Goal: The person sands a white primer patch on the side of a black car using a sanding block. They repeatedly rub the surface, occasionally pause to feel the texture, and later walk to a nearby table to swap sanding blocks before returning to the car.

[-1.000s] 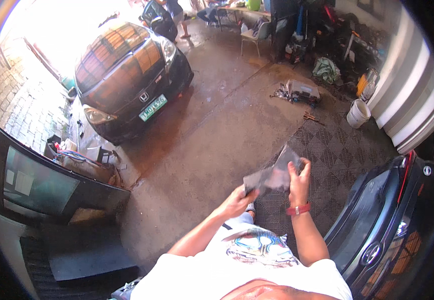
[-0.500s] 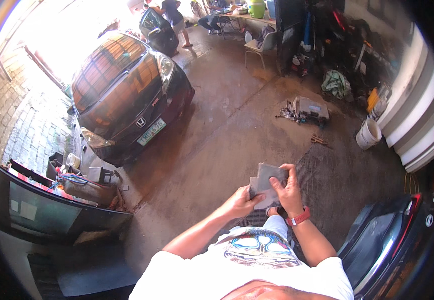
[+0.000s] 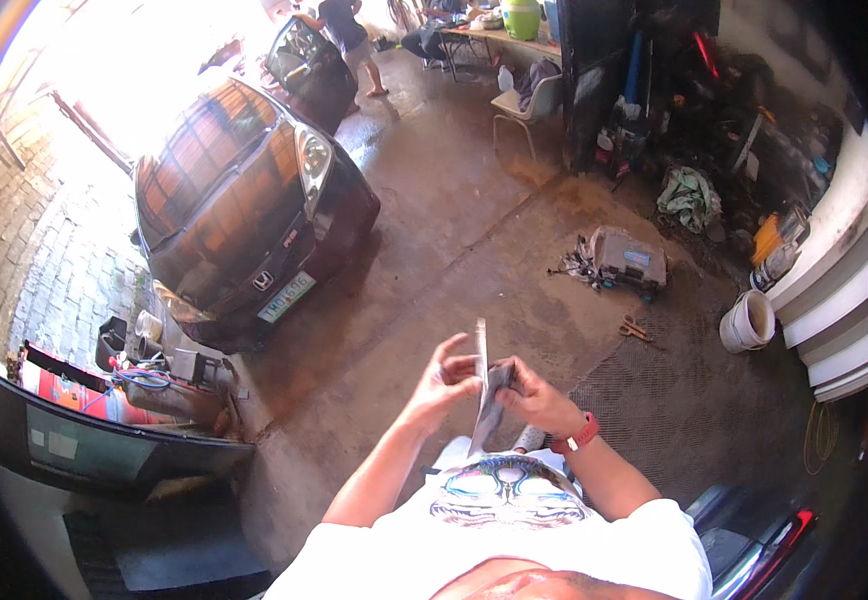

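A thin grey sheet [image 3: 483,350], much like sandpaper, stands almost edge-on between my hands, in front of my white shirt. My left hand [image 3: 441,388] is at its left side, thumb and fingertips against it and the fingers a little bent. On the other side, my right hand [image 3: 542,398] pinches a darker, bent grey piece [image 3: 500,378] that lies close against the sheet; whether the two are joined I cannot tell. A red watch band [image 3: 584,433] is around my right wrist.
Ahead to the left stands a dark car [image 3: 254,210]. An open grey tool case [image 3: 626,262], pliers-like tool [image 3: 635,328] and white bucket [image 3: 747,322] are on the floor to the right. A dark panel [image 3: 94,425] is near left. Another person [image 3: 344,35] stands behind the car.
The grey sheet has turned from facing me to nearly edge-on. My left hand has moved left and up with its fingers loosened; my right hand has shifted slightly left and down.
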Action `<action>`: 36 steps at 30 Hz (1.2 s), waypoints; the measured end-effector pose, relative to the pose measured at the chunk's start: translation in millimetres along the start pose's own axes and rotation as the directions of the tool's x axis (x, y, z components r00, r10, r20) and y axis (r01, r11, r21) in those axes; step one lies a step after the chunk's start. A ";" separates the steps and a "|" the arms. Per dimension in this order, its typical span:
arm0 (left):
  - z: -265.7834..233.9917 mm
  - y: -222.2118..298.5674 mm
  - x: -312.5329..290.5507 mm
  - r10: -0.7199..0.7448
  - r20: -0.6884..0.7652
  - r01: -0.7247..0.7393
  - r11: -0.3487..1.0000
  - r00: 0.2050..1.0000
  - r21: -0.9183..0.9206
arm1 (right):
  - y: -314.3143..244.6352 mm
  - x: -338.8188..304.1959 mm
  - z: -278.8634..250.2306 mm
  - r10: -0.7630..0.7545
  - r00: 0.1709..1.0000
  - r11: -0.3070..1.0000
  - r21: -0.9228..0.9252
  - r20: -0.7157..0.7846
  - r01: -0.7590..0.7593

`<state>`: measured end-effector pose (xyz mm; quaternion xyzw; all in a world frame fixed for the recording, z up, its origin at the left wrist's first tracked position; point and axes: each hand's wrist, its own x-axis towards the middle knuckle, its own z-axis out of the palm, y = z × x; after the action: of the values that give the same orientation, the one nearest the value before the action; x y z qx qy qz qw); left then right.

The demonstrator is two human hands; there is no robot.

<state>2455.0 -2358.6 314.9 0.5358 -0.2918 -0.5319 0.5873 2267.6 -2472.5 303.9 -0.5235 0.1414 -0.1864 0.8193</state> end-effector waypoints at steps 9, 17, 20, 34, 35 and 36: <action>-1.8 32.5 101.5 0.373 -0.106 -0.282 0.832 0.922 0.479 | -7.0 100.4 -91.5 0.297 0.950 0.780 0.600 -0.102 -0.179; -53.8 44.3 236.1 0.085 -0.005 -0.077 0.918 0.996 0.390 | -53.6 260.4 -136.0 -0.258 0.889 0.871 -0.489 -0.377 0.045; -92.2 57.8 298.5 -0.016 0.042 0.002 0.953 0.999 0.302 | -63.9 331.1 -159.8 -0.184 0.916 0.923 -0.383 -0.357 0.036; -238.2 159.5 555.7 0.090 -0.043 -0.086 0.991 0.995 0.100 | -77.7 585.6 -245.5 0.289 0.932 0.771 0.630 -0.220 -0.090; -235.2 164.9 573.3 0.156 -0.034 -0.148 0.974 0.987 0.171 | -66.3 607.1 -253.1 0.416 0.844 0.720 0.689 -0.338 -0.079; -230.0 173.7 591.9 0.235 -0.033 -0.212 0.923 0.971 0.322 | -63.2 618.8 -269.6 0.389 0.901 0.680 0.720 -0.192 -0.140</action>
<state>2875.3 -2864.4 284.7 0.6047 -0.4111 -0.3885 0.5608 2693.6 -2994.2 227.8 -0.1148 0.2718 -0.1880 0.9368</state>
